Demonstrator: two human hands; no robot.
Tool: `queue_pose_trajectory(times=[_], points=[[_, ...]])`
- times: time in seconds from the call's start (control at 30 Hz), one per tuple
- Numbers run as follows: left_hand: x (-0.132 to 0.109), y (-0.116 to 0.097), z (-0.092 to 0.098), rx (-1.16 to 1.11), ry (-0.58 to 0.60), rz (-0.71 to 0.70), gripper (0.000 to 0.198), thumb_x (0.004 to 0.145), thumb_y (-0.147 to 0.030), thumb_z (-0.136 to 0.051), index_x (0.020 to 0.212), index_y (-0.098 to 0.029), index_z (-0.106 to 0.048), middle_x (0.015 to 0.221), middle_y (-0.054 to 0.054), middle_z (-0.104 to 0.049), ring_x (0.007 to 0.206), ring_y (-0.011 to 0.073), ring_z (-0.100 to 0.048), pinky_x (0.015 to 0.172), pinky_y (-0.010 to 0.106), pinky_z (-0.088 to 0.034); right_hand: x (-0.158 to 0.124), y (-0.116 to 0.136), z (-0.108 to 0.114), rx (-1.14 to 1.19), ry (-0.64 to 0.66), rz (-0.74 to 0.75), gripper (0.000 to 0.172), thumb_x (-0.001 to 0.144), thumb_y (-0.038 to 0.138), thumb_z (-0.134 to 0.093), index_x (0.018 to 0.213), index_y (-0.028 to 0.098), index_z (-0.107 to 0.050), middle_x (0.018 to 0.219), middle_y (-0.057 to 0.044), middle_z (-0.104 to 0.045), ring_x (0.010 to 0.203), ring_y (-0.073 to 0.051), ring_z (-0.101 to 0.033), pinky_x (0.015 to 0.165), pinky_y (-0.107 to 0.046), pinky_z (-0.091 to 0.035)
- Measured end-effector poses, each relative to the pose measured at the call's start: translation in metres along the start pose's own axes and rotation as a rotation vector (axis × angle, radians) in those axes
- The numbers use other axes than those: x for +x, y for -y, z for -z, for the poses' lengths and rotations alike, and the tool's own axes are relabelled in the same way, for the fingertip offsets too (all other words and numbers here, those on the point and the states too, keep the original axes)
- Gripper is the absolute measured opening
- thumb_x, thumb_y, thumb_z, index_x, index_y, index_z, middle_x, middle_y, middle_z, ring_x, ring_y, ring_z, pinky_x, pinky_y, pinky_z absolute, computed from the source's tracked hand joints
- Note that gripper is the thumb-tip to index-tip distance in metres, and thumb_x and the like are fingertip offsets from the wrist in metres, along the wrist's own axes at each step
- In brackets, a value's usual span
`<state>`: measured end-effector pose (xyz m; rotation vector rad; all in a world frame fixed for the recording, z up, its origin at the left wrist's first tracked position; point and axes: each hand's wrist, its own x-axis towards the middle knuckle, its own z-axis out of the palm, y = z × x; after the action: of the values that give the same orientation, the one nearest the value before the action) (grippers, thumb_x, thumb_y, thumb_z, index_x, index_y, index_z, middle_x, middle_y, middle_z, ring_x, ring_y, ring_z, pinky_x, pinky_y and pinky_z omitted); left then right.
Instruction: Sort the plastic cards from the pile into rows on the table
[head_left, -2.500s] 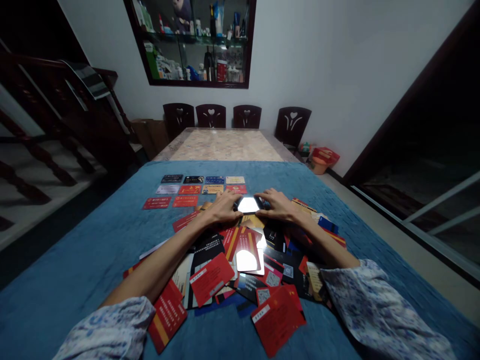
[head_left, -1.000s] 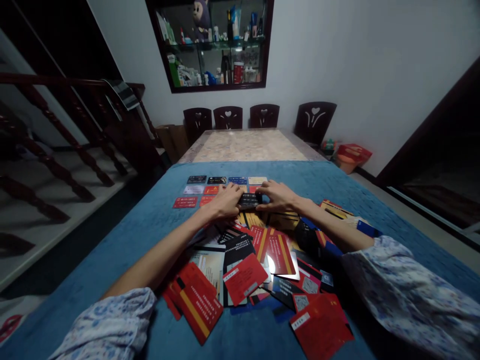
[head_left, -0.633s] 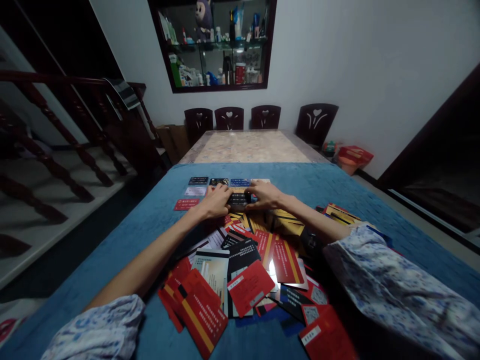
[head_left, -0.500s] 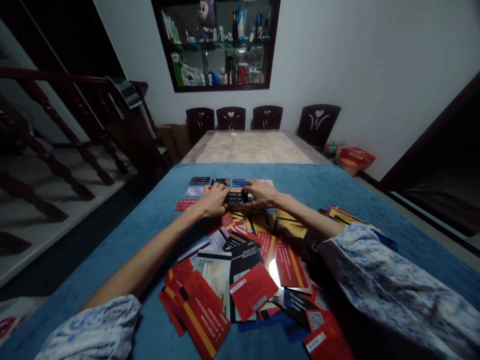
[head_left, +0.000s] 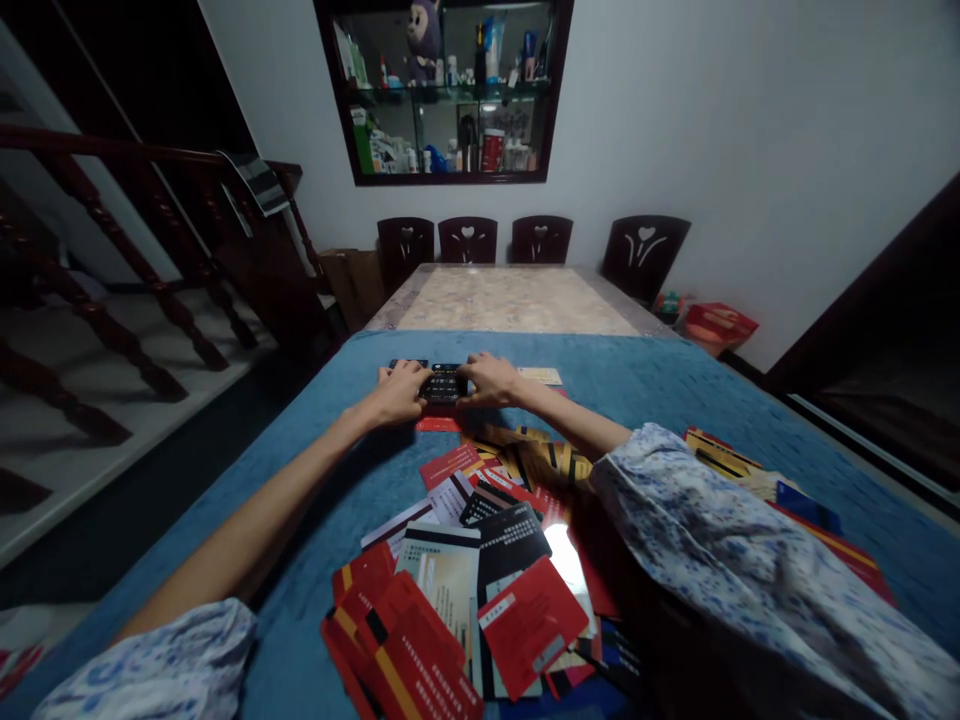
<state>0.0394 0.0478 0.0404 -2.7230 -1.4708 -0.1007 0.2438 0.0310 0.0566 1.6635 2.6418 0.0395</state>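
Beyond the heap, a black card [head_left: 444,384] with pale print lies between my hands. My left hand [head_left: 401,392] grips its left edge with curled fingers. My right hand [head_left: 491,382] has its fingers and thumb on the right edge. Just in front of it shows a red card [head_left: 439,425]. Another dark card [head_left: 410,363] peeks out behind my left fingers, and a pale card [head_left: 541,376] lies right of my right hand. Closer in spreads a loose heap of red, black, gold and grey cards, with a red card [head_left: 532,625] on top.
A blue cloth [head_left: 300,560] covers the near part of the table. More cards [head_left: 724,455] lie to the right, partly behind my right sleeve. The patterned tabletop [head_left: 510,295] continues at the far end, with several dark chairs [head_left: 467,240] behind it. A wooden railing [head_left: 90,310] stands left.
Both hands have moved left with the black card between them, over the left part of the laid-out cards. The pale card at the right now shows more fully.
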Motion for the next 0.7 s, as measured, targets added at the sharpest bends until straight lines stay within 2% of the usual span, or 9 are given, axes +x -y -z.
queue_pose_trajectory(times=[0.33,0.53,0.7], points=[[0.016,0.04,0.013,0.056,0.031,0.076,0.053,0.077,-0.015,-0.051,0.129,-0.02,-0.058,0.126,0.014,-0.057,0.12,0.0346,-0.051,0.096,0.053,-0.044,0.047,0.015,0.009,-0.005,-0.013,0.008,0.053,0.086,0.053,-0.065,0.127,0.019,-0.063,0.131,-0.018,-0.057,0.125,-0.035,-0.049,0.092,-0.042,-0.048],[0.03,0.062,0.009,0.041,0.055,0.122,0.052,0.077,-0.018,-0.052,0.128,-0.021,-0.059,0.131,0.012,-0.057,0.123,0.0332,-0.051,0.1,0.051,-0.046,0.076,0.015,0.003,0.022,-0.011,-0.026,0.052,0.086,0.05,-0.064,0.13,0.023,-0.062,0.134,-0.016,-0.058,0.127,-0.035,-0.048,0.095,-0.046,-0.047],[0.046,0.084,0.002,0.048,0.053,0.106,0.049,0.075,-0.018,-0.054,0.123,-0.02,-0.062,0.132,0.01,-0.058,0.122,0.029,-0.054,0.102,0.041,-0.047,0.098,0.018,0.001,0.041,0.028,-0.047,0.053,0.085,0.048,-0.065,0.133,0.025,-0.061,0.138,-0.015,-0.057,0.13,-0.035,-0.045,0.098,-0.049,-0.046]])
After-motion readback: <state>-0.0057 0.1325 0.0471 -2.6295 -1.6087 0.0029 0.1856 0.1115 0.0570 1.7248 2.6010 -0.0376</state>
